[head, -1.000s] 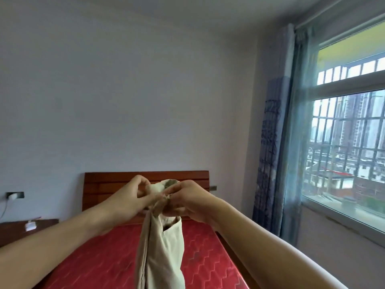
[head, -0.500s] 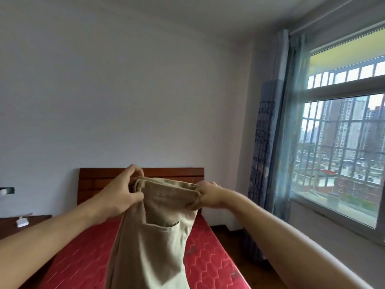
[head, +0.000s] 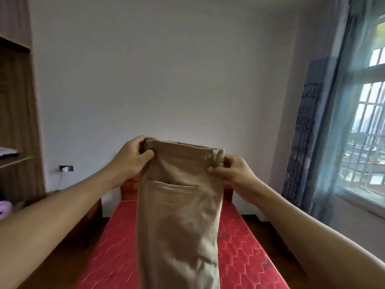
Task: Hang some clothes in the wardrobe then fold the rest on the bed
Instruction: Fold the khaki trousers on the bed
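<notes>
Bed (head: 239, 247), red mattress, below and beyond hands. Wardrobe (head: 14, 122), open shelves, far left of left hand (head: 131, 161). Window (head: 366, 132) and curtain (head: 308, 142) right of right hand (head: 233, 172). Trousers (head: 179, 215), beige, held up between hands above bed; waistband on top, legs hanging out of frame bottom, pocket (head: 173, 186) facing camera. Left hand grips left waistband corner, fingers curled over edge. Right hand pinches right corner, thumb on front. Socket (head: 66, 168) on wall left of left hand.

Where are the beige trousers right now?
The trousers hang centre of the head view, waistband gripped by the left hand and right hand, above the red bed.
</notes>
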A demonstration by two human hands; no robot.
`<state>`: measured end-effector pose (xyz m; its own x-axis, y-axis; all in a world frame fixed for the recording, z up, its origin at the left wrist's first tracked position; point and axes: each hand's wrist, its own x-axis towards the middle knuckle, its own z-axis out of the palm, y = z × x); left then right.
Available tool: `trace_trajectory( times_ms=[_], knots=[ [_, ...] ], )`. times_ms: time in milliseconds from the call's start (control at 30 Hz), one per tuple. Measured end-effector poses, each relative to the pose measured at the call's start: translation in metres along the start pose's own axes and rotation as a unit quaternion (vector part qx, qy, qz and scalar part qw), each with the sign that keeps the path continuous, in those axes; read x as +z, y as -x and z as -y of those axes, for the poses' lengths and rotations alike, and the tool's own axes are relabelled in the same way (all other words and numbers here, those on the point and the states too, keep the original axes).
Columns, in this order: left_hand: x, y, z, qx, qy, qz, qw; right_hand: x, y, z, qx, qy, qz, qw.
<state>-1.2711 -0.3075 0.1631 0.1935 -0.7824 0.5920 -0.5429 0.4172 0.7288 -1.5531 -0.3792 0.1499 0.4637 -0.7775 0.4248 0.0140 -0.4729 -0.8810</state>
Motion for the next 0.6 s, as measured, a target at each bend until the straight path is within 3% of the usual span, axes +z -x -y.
trace_trajectory(
  times_ms=[100,200,300,367,467,500,600],
  knots=[
    [-0.010,-0.006,-0.008,0.023,0.071,-0.047,0.996,0.007,-0.015,0.023,-0.057,-0.046,-0.064,0.995],
    [-0.019,-0.015,-0.009,0.048,-0.064,-0.028,0.996,0.014,-0.025,0.031,-0.073,-0.017,-0.060,0.995],
    [-0.023,-0.023,-0.013,0.040,-0.088,-0.014,0.995,0.018,-0.031,0.030,-0.087,0.009,-0.072,0.994],
    [-0.024,-0.031,-0.033,0.096,-0.208,-0.006,0.974,0.023,-0.033,0.033,-0.098,0.014,-0.062,0.993],
    [-0.006,-0.039,-0.076,0.152,-0.415,0.121,0.889,0.031,-0.032,0.036,-0.111,0.034,-0.030,0.993],
    [0.001,-0.040,-0.088,0.143,-0.418,0.167,0.881,0.034,-0.031,0.036,-0.116,0.037,-0.028,0.992],
    [0.016,-0.046,-0.095,0.107,-0.332,0.244,0.905,0.036,-0.025,0.032,-0.113,0.025,-0.035,0.993]
  ],
)
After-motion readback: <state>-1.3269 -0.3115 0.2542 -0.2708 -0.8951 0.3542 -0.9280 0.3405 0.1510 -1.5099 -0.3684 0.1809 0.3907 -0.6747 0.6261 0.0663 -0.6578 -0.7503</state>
